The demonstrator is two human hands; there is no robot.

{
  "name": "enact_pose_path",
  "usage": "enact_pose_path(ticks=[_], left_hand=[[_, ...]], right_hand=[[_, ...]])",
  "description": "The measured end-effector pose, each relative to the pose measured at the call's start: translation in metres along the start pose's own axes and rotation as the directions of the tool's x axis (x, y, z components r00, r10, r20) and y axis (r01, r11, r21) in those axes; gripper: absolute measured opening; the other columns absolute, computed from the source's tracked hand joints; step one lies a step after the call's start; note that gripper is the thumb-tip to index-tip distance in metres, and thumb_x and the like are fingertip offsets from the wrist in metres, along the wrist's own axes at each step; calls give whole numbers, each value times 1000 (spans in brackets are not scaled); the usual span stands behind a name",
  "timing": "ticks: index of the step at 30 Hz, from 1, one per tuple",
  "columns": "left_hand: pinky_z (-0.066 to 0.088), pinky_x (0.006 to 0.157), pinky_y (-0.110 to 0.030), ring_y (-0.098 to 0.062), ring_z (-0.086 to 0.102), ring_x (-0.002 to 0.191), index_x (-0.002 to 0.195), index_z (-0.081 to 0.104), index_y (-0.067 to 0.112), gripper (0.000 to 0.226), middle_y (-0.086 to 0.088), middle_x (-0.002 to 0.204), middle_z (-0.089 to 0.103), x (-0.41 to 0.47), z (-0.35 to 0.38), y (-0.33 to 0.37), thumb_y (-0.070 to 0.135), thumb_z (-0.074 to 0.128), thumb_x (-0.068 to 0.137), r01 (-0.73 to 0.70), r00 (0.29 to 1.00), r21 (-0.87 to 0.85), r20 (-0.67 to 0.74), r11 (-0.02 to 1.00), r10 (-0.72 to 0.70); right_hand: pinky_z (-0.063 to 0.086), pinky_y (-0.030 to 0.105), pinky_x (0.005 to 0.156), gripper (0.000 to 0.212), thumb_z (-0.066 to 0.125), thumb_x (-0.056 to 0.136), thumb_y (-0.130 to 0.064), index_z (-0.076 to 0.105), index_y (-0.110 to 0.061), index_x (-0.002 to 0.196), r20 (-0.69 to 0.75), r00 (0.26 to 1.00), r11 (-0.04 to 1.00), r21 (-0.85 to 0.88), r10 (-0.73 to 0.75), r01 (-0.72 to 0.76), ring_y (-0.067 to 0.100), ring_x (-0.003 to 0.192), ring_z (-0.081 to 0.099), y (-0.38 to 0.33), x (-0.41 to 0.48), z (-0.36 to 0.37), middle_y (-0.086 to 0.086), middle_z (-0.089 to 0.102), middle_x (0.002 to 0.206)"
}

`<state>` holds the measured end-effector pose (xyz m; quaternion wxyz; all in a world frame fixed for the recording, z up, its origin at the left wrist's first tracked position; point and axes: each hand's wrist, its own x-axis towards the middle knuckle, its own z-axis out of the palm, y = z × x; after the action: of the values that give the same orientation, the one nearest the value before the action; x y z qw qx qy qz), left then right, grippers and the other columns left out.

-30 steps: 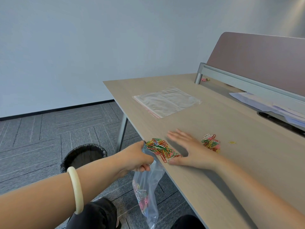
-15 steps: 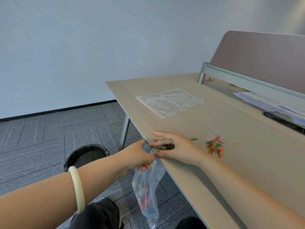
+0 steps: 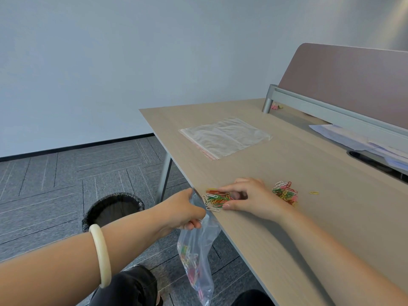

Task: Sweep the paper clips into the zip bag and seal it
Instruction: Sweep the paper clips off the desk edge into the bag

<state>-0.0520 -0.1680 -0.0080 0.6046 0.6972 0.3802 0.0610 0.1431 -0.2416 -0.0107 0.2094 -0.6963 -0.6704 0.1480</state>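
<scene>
My left hand point(image 3: 184, 212) grips the mouth of a clear zip bag point(image 3: 196, 257) that hangs below the left edge of the wooden table point(image 3: 309, 217); several coloured paper clips lie in its bottom. My right hand point(image 3: 247, 198) rests curled on the table at that edge, fingers bent around a small heap of coloured paper clips point(image 3: 215, 198) right at the bag's mouth. A second heap of paper clips point(image 3: 285, 193) lies just right of that hand, and a single yellow clip point(image 3: 313, 192) lies further right.
A second, empty zip bag point(image 3: 225, 136) lies flat on the table further back. A black-lined waste bin point(image 3: 113, 209) stands on the carpet below the left edge. A mauve divider panel point(image 3: 344, 85) and papers point(image 3: 353, 140) border the right side.
My right hand has drawn back a little from the edge and curled; the heap of clips under it shows again beside the bag's mouth. The left hand still holds the bag.
</scene>
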Motion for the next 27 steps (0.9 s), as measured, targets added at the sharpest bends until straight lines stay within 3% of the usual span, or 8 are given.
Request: enact_pose_path(ticks=[4, 9, 12, 15, 17, 21, 25, 27], left_hand=[[38, 41, -14, -2, 47, 32, 112, 43, 24, 39, -3, 54, 57, -1, -1, 1, 0, 50, 83, 0, 1000, -28, 11, 1000, 0], [38, 41, -13, -2, 51, 35, 115, 52, 16, 36, -1, 60, 56, 0, 1, 0, 0, 51, 82, -26, 1000, -15, -2, 1000, 26], [37, 44, -18, -8, 48, 41, 96, 53, 26, 31, -4, 56, 60, 2, -1, -2, -1, 51, 80, -19, 1000, -14, -12, 1000, 19], [37, 48, -20, -12, 47, 47, 81, 46, 32, 34, -9, 64, 63, 2, -1, -2, -1, 50, 80, -13, 999, -18, -30, 1000, 12], [36, 48, -20, -12, 46, 45, 81, 46, 32, 34, -5, 54, 61, 1, -1, -2, -1, 50, 80, -12, 1000, -18, -24, 1000, 11], [39, 44, -16, -6, 47, 38, 79, 41, 36, 39, -5, 61, 61, -2, -1, 0, -2, 50, 82, -18, 1000, -4, -21, 1000, 18], [38, 47, -18, -7, 46, 39, 94, 41, 32, 36, -5, 54, 59, -2, -1, -2, 0, 52, 82, -7, 1000, -20, -14, 1000, 7], [38, 48, -19, -7, 45, 37, 90, 45, 32, 34, -4, 52, 58, -2, -1, -2, 0, 51, 82, -7, 1000, -28, -16, 1000, 7]], right_hand=[[29, 31, 77, 32, 68, 75, -45, 66, -41, 107, -48, 996, 997, 19, -71, 72, -8, 72, 45, -10, 10, 13, -15, 46, 64], [36, 34, 76, 25, 69, 76, -39, 71, -33, 100, -109, 986, 986, 99, -125, 136, -9, 72, 51, -23, 16, 26, -27, 59, 67], [43, 37, 83, 25, 67, 80, -33, 70, -29, 104, -170, 985, 979, 193, -36, 70, 5, 75, 57, -19, 12, 16, -10, 68, 80], [33, 35, 89, 29, 63, 83, -38, 65, -34, 112, -185, 983, 998, 56, -5, 15, 7, 83, 47, -10, 5, 3, -15, 53, 80], [26, 31, 91, 37, 61, 82, -44, 59, -37, 118, -125, 992, 998, -61, 4, -11, 9, 93, 42, -6, 0, 0, -18, 44, 81], [23, 29, 87, 42, 57, 80, -51, 54, -42, 122, -43, 999, 987, -163, -6, -1, 8, 90, 37, -6, -5, 5, -17, 37, 77], [23, 32, 85, 34, 55, 85, -47, 58, -42, 118, -119, 992, 986, -163, -45, 25, 11, 89, 40, -18, 0, 19, -14, 37, 75], [26, 34, 85, 31, 53, 87, -47, 59, -42, 117, -173, 982, 981, -193, -69, 35, 12, 87, 42, -26, 2, 28, -13, 38, 74]])
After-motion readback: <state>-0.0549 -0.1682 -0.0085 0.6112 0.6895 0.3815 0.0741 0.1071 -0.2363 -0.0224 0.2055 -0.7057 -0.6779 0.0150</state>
